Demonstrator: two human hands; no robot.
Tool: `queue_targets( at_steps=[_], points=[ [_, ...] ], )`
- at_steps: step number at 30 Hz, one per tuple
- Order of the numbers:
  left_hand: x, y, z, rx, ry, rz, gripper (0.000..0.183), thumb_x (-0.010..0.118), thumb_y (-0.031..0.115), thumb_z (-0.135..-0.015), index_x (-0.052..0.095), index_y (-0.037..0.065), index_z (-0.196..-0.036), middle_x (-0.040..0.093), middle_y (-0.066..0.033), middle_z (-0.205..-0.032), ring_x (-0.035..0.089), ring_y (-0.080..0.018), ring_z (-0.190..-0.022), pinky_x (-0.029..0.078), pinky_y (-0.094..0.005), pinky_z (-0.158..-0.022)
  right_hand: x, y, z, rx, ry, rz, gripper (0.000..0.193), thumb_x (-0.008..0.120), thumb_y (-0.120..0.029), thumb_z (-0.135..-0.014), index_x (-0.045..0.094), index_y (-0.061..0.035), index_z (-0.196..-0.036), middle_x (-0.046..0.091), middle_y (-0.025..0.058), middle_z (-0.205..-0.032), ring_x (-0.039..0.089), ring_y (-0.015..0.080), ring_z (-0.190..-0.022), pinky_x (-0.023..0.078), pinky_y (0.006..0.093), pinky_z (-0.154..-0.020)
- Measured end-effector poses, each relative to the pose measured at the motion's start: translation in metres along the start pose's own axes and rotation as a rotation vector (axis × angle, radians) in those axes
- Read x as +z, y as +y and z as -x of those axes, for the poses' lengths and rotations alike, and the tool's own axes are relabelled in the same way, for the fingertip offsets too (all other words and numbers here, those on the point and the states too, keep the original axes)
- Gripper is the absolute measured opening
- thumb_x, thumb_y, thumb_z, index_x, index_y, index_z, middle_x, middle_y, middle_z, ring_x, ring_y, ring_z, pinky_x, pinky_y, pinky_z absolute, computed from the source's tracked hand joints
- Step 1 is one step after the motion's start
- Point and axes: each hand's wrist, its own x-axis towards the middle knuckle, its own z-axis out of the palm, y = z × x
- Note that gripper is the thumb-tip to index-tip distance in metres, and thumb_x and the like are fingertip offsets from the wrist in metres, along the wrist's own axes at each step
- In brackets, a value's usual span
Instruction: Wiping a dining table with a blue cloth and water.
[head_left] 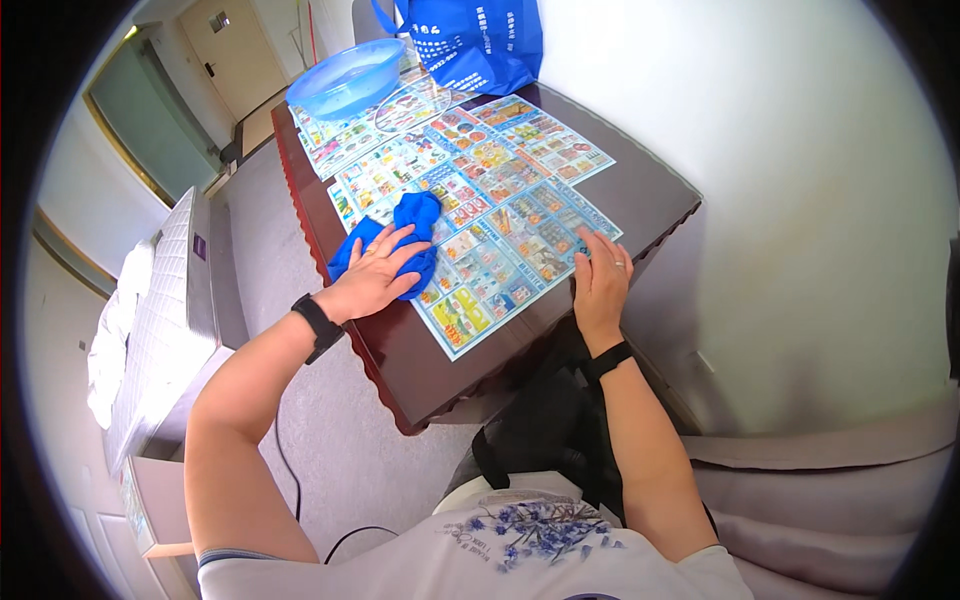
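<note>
A crumpled blue cloth point(418, 212) is placed on the counter point(400, 372) beside its scalloped left edge, partly over the printed sheets point(540, 235) by which much of the top is covered. The left hand point(375, 268) is laid palm down on the cloth, its fingers extended and spread apart; the cloth is pressed beneath it rather than gripped. A dark watch point(318, 328) is worn on that wrist. The right hand point(603, 278) is held at the near edge, toward the right corner, with its fingers loosely extended and lightly bent; nothing is seen to be grasped by it, and its fingertips are placed over the margin of the nearest sheet, though whether they are touching it cannot be told. A black band point(607, 359) is worn on that wrist.

At the far end, a translucent blue basin point(375, 95) is set toward the left edge, and a blue bag point(485, 45) is stood near the right edge, by the white wall point(800, 200). Beyond the left edge, a pale mattress point(170, 300) is seen.
</note>
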Motion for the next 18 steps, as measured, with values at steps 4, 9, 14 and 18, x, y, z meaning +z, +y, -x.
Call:
queue_targets(
  at_steps=[4,9,14,18],
  points=[
    [0.002,-0.010,0.034,-0.063,-0.017,-0.001,0.045,0.047,0.036,-0.093,0.038,0.026,-0.136,0.020,-0.0070,-0.149,0.013,-0.0338,-0.139,0.010,-0.0638,-0.105,0.000,0.000,0.000,-0.006,-0.002,-0.001,0.028,0.049,-0.015,-0.089,0.056,-0.0044,-0.114,0.062,0.0102,-0.111,0.051,0.0255,-0.114,0.028,0.0418,-0.102],
    [0.008,-0.008,0.056,-0.044,-0.003,0.029,0.045,0.048,0.033,-0.092,0.038,0.025,-0.136,0.019,-0.0077,-0.149,0.010,-0.0346,-0.139,0.009,-0.0620,-0.106,0.000,-0.001,0.001,-0.014,0.006,0.014,0.027,0.049,-0.015,-0.089,0.056,-0.0045,-0.114,0.062,0.0100,-0.111,0.051,0.0252,-0.113,0.028,0.0414,-0.102],
    [0.008,-0.001,0.058,-0.005,-0.042,0.007,0.046,0.050,0.031,-0.092,0.038,0.026,-0.136,0.017,-0.0094,-0.149,0.007,-0.0366,-0.139,0.007,-0.0609,-0.107,0.002,0.000,0.003,-0.002,0.022,0.010,0.028,0.049,-0.016,-0.089,0.057,-0.0048,-0.113,0.062,0.0101,-0.111,0.051,0.0247,-0.113,0.028,0.0412,-0.102],
    [0.006,0.007,0.054,0.019,-0.066,-0.016,0.046,0.050,0.031,-0.092,0.037,0.027,-0.136,0.018,-0.0098,-0.149,0.007,-0.0371,-0.139,0.008,-0.0609,-0.107,0.002,-0.002,0.002,0.006,0.030,-0.002,0.028,0.049,-0.016,-0.089,0.057,-0.0050,-0.114,0.062,0.0099,-0.110,0.051,0.0244,-0.113,0.028,0.0413,-0.102]
  ],
)
